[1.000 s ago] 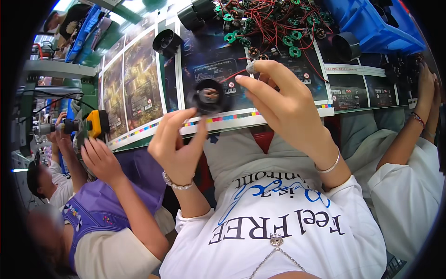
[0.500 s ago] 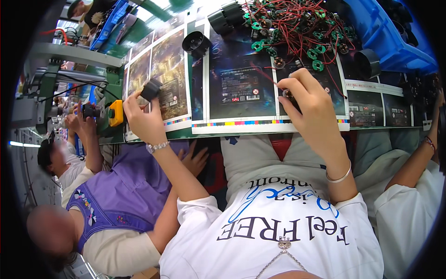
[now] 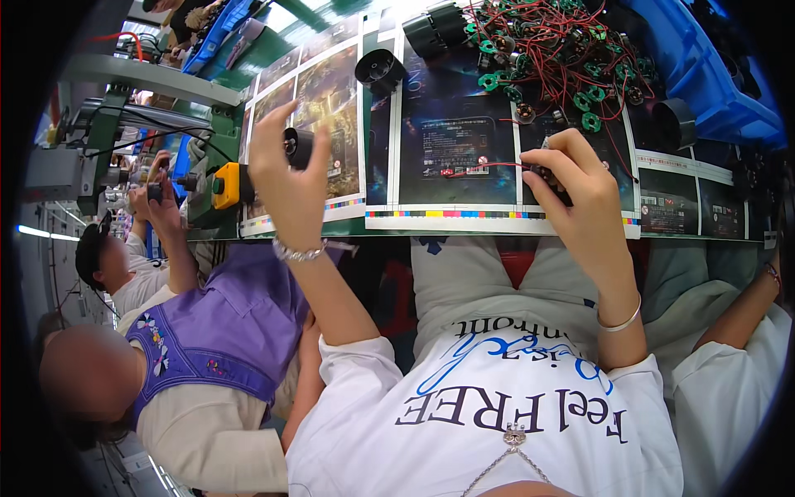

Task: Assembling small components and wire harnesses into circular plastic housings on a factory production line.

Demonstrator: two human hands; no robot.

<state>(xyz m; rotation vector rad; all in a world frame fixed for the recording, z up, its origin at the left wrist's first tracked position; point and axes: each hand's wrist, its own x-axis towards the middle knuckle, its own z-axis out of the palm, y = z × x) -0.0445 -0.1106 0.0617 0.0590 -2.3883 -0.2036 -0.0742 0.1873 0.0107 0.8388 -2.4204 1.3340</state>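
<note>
My left hand (image 3: 288, 186) is spread open, thumb and fingers apart, around a short black plastic cylinder (image 3: 298, 147) at the left of the table. No grip on the cylinder shows. My right hand (image 3: 586, 186) pinches a small dark round part (image 3: 544, 174), mostly hidden by the fingers. From that pinch a red wire (image 3: 489, 165) runs leftward over the printed sheet (image 3: 447, 192). Beyond my right hand lies a tangled heap of small motors with green circuit boards and red wires (image 3: 571, 58).
Open black cups stand at the back (image 3: 379, 72) and right (image 3: 675, 123), with larger black cylinders (image 3: 435, 31) behind. A blue bin (image 3: 704, 74) takes up the far right. Leftward are a metal-framed machine (image 3: 141, 116), its yellow button box (image 3: 225, 185) and a co-worker in purple (image 3: 219, 323).
My left fingers have spread from the black cylinder, which they held before. A red wire now trails left from my right hand's pinch. The whole view has shifted slightly.
</note>
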